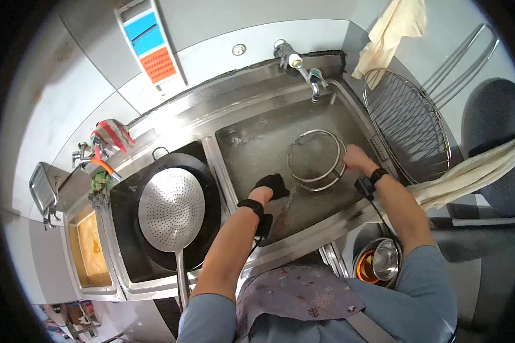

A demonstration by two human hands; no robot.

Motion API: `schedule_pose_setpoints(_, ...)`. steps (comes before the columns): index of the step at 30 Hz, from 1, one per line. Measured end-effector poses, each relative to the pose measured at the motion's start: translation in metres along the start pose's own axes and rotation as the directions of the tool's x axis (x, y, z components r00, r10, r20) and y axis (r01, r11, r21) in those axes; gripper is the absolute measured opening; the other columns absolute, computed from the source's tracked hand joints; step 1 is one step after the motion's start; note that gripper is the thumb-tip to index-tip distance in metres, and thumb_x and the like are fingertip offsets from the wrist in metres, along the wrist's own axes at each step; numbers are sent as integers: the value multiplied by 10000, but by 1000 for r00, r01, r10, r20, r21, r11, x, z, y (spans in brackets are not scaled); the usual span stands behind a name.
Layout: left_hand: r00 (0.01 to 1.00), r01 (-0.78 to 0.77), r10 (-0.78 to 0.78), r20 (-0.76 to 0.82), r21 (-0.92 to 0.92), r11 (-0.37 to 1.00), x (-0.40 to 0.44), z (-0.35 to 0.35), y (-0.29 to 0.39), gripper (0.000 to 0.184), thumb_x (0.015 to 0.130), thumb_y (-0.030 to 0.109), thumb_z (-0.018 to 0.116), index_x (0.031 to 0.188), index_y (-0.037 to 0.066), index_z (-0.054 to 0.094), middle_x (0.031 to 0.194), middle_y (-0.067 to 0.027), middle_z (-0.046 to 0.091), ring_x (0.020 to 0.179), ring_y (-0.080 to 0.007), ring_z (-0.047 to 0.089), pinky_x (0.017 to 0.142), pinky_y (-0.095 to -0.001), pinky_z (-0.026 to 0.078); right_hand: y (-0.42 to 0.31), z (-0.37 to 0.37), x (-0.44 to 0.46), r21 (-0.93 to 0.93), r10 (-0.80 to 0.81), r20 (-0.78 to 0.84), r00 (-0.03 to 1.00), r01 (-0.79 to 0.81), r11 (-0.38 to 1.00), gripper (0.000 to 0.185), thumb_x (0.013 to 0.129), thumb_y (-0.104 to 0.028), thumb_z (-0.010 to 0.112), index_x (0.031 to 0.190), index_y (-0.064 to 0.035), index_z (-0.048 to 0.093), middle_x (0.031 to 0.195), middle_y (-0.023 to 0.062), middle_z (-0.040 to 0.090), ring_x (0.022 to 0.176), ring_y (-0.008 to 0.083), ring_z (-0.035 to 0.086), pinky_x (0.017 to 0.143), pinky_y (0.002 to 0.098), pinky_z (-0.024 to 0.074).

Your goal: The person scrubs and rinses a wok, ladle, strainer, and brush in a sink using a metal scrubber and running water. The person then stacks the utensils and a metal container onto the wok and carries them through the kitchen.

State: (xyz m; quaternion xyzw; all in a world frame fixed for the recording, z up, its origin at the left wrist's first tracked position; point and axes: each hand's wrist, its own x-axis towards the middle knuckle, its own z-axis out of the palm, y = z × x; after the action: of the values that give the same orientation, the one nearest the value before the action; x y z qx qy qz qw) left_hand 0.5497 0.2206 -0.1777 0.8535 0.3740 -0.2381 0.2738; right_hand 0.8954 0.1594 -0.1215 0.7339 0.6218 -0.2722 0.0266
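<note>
My right hand (357,159) is closed on the right edge of a round metal sieve (316,188). The sieve has a shiny double rim and sits low in the right sink basin (252,157), where the water looks cloudy. To its left, my left hand (262,194) grips a dark, soft-looking scrubbing cloth (277,186); the cloth covers most of the fingers. A small gap separates this cloth from the sieve. Both wrists wear black straps with small boxes and cables.
A perforated skimmer (171,210) lies over a black wok (154,251) in the left basin. The tap (315,86) juts over the right basin's back corner. A wire basket (406,126) stands at the right, beside a hanging cream cloth (469,171). Nested bowls (385,260) sit below.
</note>
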Motion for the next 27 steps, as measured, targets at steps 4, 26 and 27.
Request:
schedule_pose_setpoints(4, 981, -169, 173, -93, 50, 984, 32, 55, -11, 554, 860, 432, 663, 1216, 7, 659, 1246, -195, 668, 1124, -378, 644, 934, -463, 520, 18, 36, -4, -109, 220, 38, 975, -215, 971, 160, 762, -104, 657, 709, 36, 712, 730, 194, 688, 657, 296, 687, 627, 434, 542)
schedule_pose_setpoints(26, 851, -524, -96, -516, -844, -112, -151, -105, -20, 401, 1019, 492, 565, 1173, 129, 642, 1006, -75, 655, 845, -242, 697, 708, -426, 631, -256, -27, -93, 696, -316, -351, 882, 471, 542, 197, 1037, -186, 528, 1129, -22, 585, 710, -10, 556, 619, 82, 481, 558, 261, 400)
schedule_pose_setpoints(27, 798, -599, -103, -594, -800, -26, -149, -97, -25, 368, 1015, 442, 590, 1211, 135, 639, 973, -65, 652, 827, -224, 691, 682, -386, 618, -269, -18, -92, 640, -304, -462, 833, 551, 536, 252, 1036, -213, 528, 1171, -6, 577, 669, -10, 561, 621, 107, 491, 596, 279, 424)
